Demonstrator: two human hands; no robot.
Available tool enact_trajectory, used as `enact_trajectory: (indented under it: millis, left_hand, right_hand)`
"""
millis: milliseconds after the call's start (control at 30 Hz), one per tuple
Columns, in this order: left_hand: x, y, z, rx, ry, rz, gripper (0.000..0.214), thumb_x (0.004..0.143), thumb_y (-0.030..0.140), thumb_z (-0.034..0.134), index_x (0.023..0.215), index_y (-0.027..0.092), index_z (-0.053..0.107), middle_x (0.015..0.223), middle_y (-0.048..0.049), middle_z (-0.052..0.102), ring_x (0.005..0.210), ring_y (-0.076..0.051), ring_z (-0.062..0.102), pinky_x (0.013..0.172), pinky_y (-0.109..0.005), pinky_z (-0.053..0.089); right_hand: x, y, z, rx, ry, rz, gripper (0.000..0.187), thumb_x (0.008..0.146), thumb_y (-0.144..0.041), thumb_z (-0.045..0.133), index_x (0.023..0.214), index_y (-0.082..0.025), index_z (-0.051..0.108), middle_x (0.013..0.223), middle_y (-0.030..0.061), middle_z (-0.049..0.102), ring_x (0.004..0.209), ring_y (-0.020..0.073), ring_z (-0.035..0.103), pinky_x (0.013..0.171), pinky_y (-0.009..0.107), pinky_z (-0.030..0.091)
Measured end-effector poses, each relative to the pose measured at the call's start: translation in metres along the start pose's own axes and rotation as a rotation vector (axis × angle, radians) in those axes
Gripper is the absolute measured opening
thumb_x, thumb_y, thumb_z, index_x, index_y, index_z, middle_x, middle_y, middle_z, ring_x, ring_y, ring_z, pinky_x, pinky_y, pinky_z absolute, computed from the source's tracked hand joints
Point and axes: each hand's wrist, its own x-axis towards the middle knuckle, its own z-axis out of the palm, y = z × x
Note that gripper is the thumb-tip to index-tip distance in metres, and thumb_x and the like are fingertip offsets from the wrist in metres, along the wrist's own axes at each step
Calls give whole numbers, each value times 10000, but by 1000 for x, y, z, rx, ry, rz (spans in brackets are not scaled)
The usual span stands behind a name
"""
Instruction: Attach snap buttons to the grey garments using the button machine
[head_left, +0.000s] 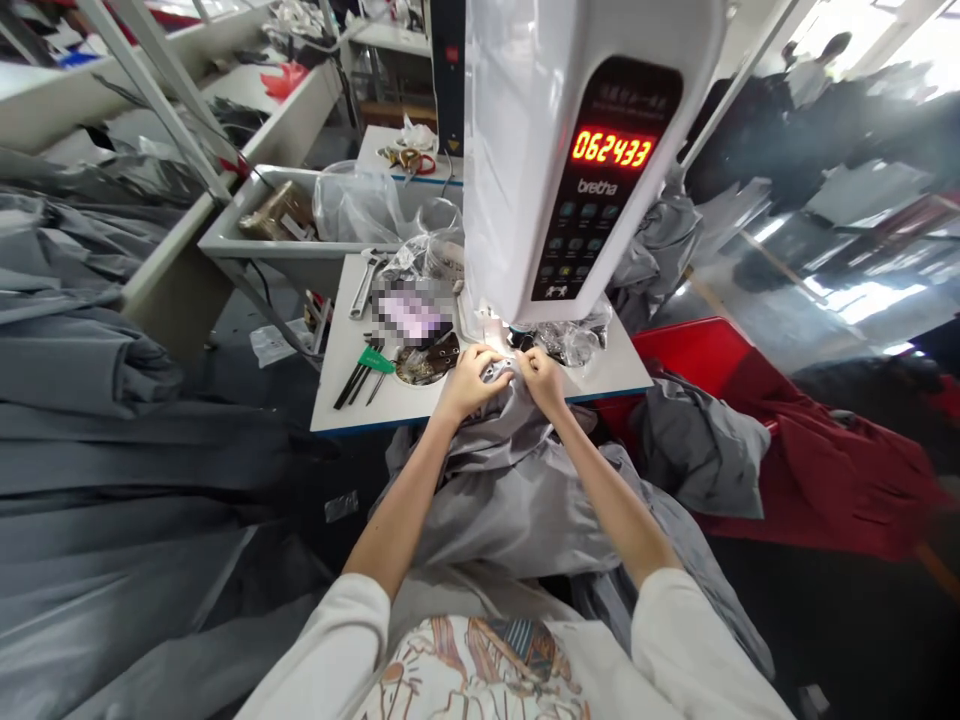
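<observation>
My left hand (469, 382) and my right hand (541, 380) pinch a fold of grey fabric (517, 500) close together at the table's near edge, under the head of a white Bretha machine (570, 170). A small shiny metal piece (499, 372) shows between my hands, partly hidden by my fingers. The machine's red display reads 062433. Just left of my left hand lies a round dish of metal parts (424, 362). The grey fabric runs from my hands down over my lap.
The white worktable (352, 400) holds an adjustable wrench (365, 285), thin black tools with a green tag (375, 360), and plastic bags (574, 335). Large grey cloth piles (112, 430) fill the left. Red cloth (810, 460) and a grey bundle (705, 440) lie right. A person (810, 75) stands far off.
</observation>
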Motion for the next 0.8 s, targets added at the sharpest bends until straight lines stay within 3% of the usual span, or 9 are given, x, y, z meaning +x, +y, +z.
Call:
enact_trajectory:
  millis: [333,800]
  left_hand:
    - [1,4,-2,-14,-7,-4,272,773,328,670,1013,203,643,1079,-48,566,1057,-197,536,980,-341,423]
    - [1,5,-2,-13,-21,-26,301,729,281,690,1013,197,638,1101,-51,563,1069,-202,533,985,-342,422]
  right_hand:
    - [-3,1,3,-27,55,-25,385,885,-526,367,749,-206,533,649,2,599,637,152,537,602,237,313]
    - [-4,3,1,12,26,-30,396,893,-527,351,737,-204,516,664,5,601,628,149,519,596,244,302]
